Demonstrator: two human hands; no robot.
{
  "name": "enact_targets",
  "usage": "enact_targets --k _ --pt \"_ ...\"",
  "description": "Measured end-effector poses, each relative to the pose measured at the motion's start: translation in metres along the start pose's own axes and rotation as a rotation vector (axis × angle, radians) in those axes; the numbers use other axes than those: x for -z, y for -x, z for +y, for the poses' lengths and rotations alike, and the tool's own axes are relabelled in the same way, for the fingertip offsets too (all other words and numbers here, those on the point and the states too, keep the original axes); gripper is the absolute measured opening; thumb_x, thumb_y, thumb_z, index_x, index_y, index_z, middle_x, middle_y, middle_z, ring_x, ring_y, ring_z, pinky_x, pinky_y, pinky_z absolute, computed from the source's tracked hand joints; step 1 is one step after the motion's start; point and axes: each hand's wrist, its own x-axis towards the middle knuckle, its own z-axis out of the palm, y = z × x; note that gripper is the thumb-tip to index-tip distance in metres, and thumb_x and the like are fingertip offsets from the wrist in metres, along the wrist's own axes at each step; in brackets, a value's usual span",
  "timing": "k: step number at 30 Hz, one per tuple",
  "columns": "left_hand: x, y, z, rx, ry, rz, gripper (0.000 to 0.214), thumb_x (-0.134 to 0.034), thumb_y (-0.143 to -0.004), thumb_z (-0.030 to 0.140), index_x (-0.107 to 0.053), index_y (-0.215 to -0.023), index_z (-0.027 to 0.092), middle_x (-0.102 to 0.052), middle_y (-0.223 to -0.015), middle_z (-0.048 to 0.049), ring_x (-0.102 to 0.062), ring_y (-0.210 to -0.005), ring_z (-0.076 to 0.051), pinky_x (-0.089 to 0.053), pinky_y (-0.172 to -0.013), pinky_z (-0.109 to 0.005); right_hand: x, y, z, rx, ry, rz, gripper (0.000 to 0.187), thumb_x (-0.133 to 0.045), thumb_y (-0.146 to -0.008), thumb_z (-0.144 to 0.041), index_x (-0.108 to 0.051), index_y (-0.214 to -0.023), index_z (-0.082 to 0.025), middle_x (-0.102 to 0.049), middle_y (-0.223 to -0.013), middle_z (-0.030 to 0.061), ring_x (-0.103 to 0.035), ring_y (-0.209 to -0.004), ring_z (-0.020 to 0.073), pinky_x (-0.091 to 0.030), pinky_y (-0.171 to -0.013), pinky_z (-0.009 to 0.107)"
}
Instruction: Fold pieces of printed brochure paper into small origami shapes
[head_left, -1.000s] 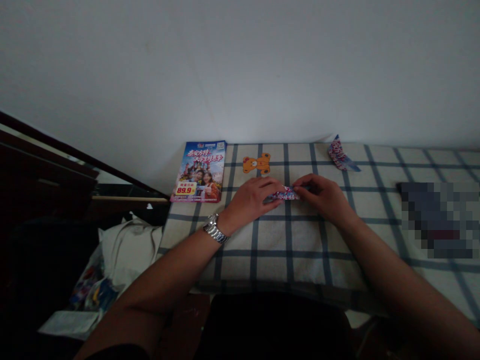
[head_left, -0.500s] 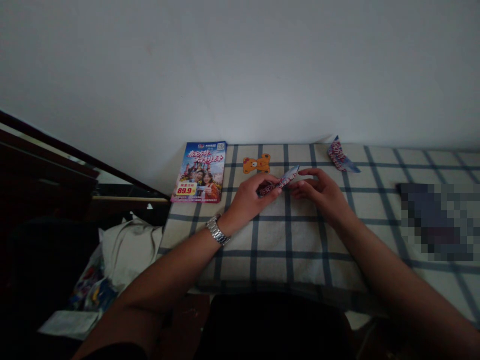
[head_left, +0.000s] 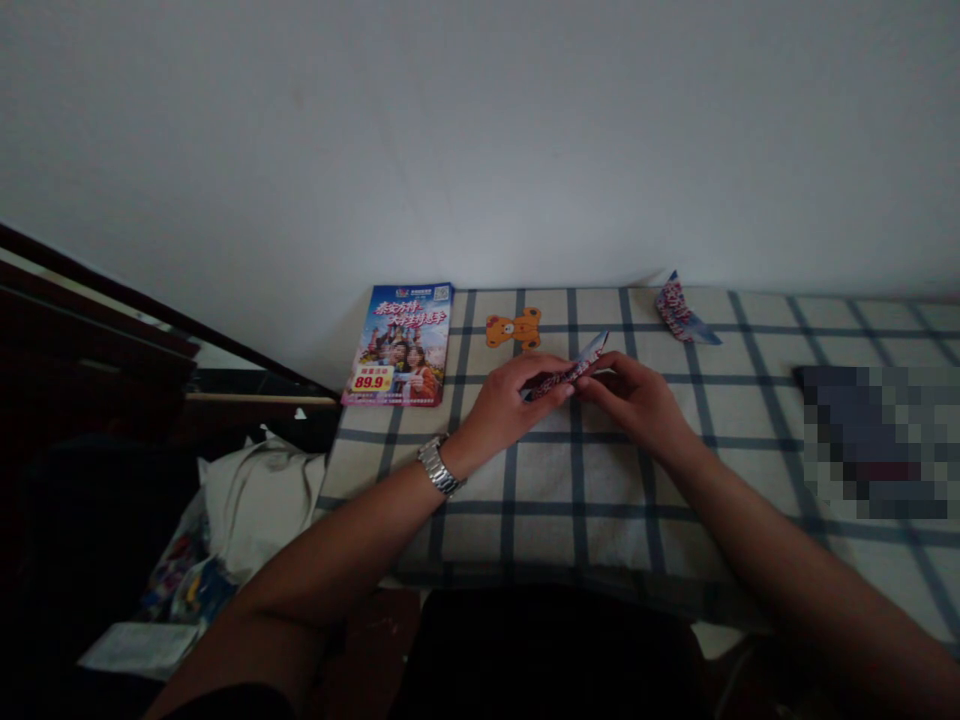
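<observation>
Between my two hands is a small folded paper (head_left: 589,358), printed blue, white and red, with one pointed end sticking up. My left hand (head_left: 517,400) is closed on its left part, thumb in front and fingers behind. The fingertips of my right hand (head_left: 634,395) pinch its right side, close beside the left fingertips. Farther back to the right stands a folded paper boat (head_left: 682,312) of similar print. A flat orange bear-shaped piece (head_left: 514,328) lies just behind my left hand.
A stack of printed flyers (head_left: 401,345) lies at the left end of the checked cloth (head_left: 544,480), against the wall (head_left: 525,150). A dark, pixelated flat object (head_left: 862,430) rests at the right. Below the left edge is a pale bag (head_left: 262,490).
My right hand has moved left and its fingers have closed on the folded paper. My left hand and the paper have shifted slightly to the right.
</observation>
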Motion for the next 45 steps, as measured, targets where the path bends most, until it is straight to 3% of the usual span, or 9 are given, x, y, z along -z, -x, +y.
enact_targets --k 8,13,21,45 --pt "-0.0006 -0.0004 -0.0010 -0.084 0.001 0.005 0.020 -0.075 -0.100 0.031 -0.076 -0.118 0.023 -0.075 -0.123 -0.0078 -0.072 -0.117 -0.020 -0.059 -0.107 -0.042 -0.0007 -0.0008 0.0024 0.027 -0.009 -0.007 0.031 -0.083 -0.089 -0.052 -0.067 -0.097 -0.026 -0.077 -0.099 0.0034 -0.078 -0.093 0.0230 -0.067 -0.090 0.038" --pt "-0.0019 0.0001 0.0011 -0.033 0.078 -0.030 0.019 -0.071 -0.102 0.030 -0.076 -0.119 0.022 -0.073 -0.119 -0.0087 -0.072 -0.110 -0.019 -0.064 -0.095 -0.035 -0.0015 0.0002 0.0065 0.020 -0.050 -0.011 0.028 -0.083 -0.090 -0.048 -0.065 -0.097 -0.027 -0.074 -0.099 0.0020 -0.076 -0.092 0.0208 -0.066 -0.087 0.035" --pt "-0.0043 0.0011 -0.0015 0.000 0.143 -0.042 0.020 -0.070 -0.103 0.033 -0.074 -0.119 0.022 -0.071 -0.119 -0.0092 -0.072 -0.110 -0.019 -0.063 -0.095 -0.036 -0.0028 0.0008 0.0054 0.026 -0.029 0.005 0.027 -0.082 -0.091 -0.045 -0.062 -0.095 -0.026 -0.072 -0.096 0.0012 -0.075 -0.089 0.0192 -0.064 -0.082 0.032" --pt "-0.0078 0.0025 0.0002 0.038 0.016 -0.003 0.019 -0.063 -0.106 0.034 -0.069 -0.119 0.021 -0.073 -0.117 -0.0077 -0.075 -0.098 -0.017 -0.064 -0.085 -0.029 -0.0048 0.0013 0.0038 0.027 0.026 0.032 0.022 -0.077 -0.092 -0.040 -0.060 -0.094 -0.026 -0.070 -0.093 0.0005 -0.072 -0.084 0.0182 -0.062 -0.078 0.031"
